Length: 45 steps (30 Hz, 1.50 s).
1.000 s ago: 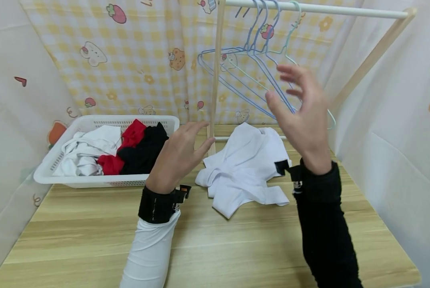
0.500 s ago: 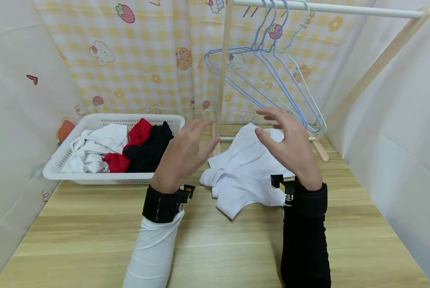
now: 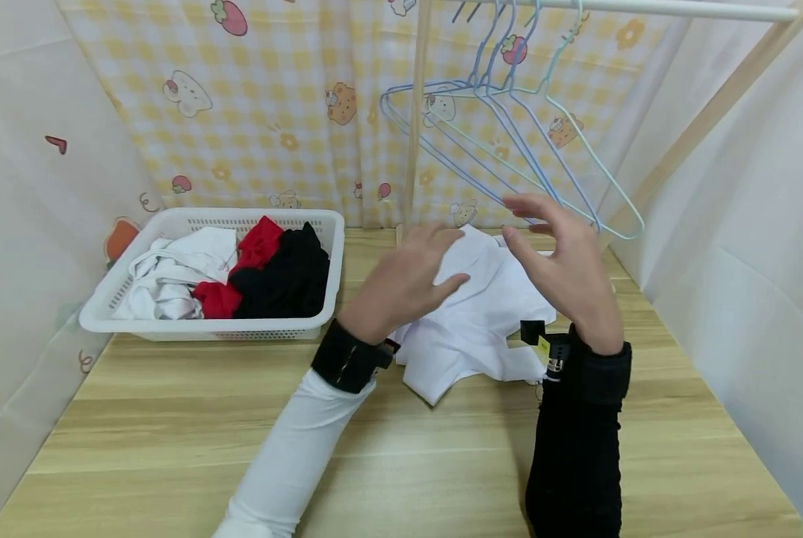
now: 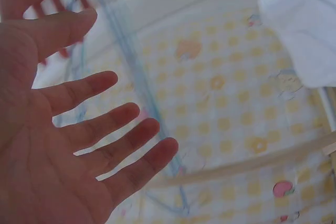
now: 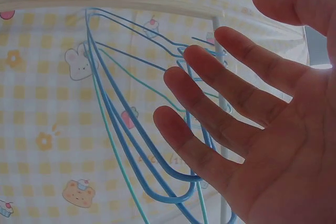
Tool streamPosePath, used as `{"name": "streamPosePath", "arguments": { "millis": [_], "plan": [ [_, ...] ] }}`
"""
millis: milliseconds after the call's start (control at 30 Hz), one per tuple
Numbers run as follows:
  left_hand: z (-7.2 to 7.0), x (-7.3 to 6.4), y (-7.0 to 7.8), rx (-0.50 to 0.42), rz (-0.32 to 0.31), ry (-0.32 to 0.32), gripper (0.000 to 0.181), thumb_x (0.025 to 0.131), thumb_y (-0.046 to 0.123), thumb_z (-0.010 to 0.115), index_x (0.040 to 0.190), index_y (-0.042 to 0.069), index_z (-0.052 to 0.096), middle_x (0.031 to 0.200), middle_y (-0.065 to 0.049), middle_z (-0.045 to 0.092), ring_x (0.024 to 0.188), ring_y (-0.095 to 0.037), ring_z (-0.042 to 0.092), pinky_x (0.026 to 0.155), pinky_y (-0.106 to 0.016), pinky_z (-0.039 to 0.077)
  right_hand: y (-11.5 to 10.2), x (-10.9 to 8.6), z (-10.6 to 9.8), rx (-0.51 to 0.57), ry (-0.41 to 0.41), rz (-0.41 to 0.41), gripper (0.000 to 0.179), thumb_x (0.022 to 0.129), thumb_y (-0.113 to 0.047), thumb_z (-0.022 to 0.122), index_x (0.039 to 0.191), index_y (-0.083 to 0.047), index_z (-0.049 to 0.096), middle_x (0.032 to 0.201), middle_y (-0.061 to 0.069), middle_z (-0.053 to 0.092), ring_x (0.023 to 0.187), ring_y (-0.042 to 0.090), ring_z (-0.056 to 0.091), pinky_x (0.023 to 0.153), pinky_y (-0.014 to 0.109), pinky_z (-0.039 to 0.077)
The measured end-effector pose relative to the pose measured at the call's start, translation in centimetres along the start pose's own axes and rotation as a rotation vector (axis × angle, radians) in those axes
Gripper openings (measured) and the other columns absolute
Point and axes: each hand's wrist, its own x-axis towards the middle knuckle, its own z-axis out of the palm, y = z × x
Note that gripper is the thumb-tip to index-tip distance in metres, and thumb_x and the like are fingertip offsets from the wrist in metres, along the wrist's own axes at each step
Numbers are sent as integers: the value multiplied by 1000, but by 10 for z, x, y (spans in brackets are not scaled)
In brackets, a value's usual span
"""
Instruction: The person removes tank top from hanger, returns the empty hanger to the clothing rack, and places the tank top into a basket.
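Observation:
Both hands are raised over the table with nothing in them. In the head view, my left hand (image 3: 404,284) overlaps the left part of a white garment (image 3: 482,314) that lies loosely bunched on the wood. My right hand (image 3: 565,273) hovers by the garment's right side, thumb and fingers apart, just below the hangers. The left wrist view shows the left palm (image 4: 63,145) with fingers spread. From the right wrist, the right fingers (image 5: 220,103) look extended in front of several blue hangers (image 5: 126,156) and a mint green one.
A white basket (image 3: 206,329) on the left holds white, red and black clothes. Behind the garment stands a rack with a white rail (image 3: 677,7) and wooden legs, carrying the hangers. Patterned curtains (image 3: 253,149) close off the back and sides of the wooden table (image 3: 401,463).
My left hand has moved right, from beside the basket to over the garment. The right hand came down from near the hangers, then shifted slightly right. The mint hanger has swung.

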Motion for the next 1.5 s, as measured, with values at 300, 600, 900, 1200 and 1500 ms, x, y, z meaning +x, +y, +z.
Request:
{"name": "streamPosePath", "arguments": {
  "millis": [300,600,900,1200,1500],
  "plan": [
    [70,55,-7,117,29,-575,118,91,57,84,175,19,11,181,-21,7,166,-46,15,126,-58,40,-6,-7,-7,11,11,15,36,108,-16,65,143,-9,68,143,6,71,132,23,65,105,15,48],
    [115,70,-14,357,-18,-756,146,75,65,93,175,29,-8,183,-12,-12,169,-44,-5,125,-76,29,-4,-9,-5,21,-8,-3,35,108,-14,64,142,-5,68,142,9,71,133,22,65,108,18,48],
    [133,95,-22,285,-67,-833,141,74,61,96,174,42,-2,184,-5,-5,169,-42,6,122,-64,41,-9,-10,-12,25,7,8,33,109,-16,64,140,-6,70,140,4,73,126,17,67,103,14,51],
    [109,95,-16,215,-32,-849,93,89,39,90,167,36,38,168,-4,38,138,-31,47,102,-48,54,-10,-10,-15,31,11,0,30,109,-15,64,137,-6,71,137,4,74,123,14,68,102,14,52],
    [121,83,-3,176,139,-823,34,106,1,61,138,14,66,130,-7,71,102,-19,55,88,-32,45,-10,-11,-20,8,-5,21,29,110,-20,64,136,-9,73,136,4,75,122,20,70,91,11,53]
  ]
}}
